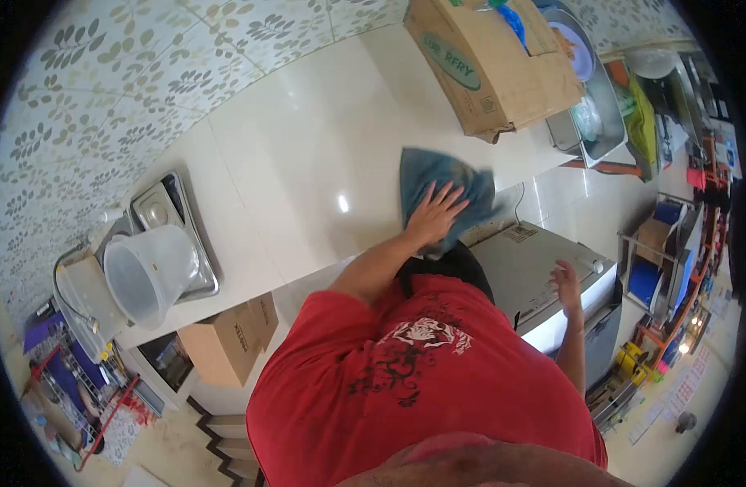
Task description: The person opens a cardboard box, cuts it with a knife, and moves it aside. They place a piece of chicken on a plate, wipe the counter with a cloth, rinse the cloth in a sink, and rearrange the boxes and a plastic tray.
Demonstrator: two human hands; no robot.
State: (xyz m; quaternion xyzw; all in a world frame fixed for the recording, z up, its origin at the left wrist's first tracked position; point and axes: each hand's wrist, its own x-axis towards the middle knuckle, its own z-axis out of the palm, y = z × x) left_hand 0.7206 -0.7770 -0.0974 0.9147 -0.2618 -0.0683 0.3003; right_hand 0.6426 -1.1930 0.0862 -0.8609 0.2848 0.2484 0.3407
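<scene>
My left hand point(438, 214) lies on a dark blue-green cloth point(434, 172), its fingers spread and pressing the fabric flat. The cloth rests on the glossy white countertop point(308, 154) near its front edge, and its right side is blurred by motion. Off to the right, my right hand point(565, 286) is held in the air near a grey-topped appliance point(511, 264), fingers apart and nothing in them.
A large cardboard box point(503, 73) stands on the counter at the back right, beside a metal sink basin point(612, 134). Clear plastic tubs point(150, 272) and metal trays point(202, 260) sit at the left end. Below the counter is another cardboard box point(227, 341).
</scene>
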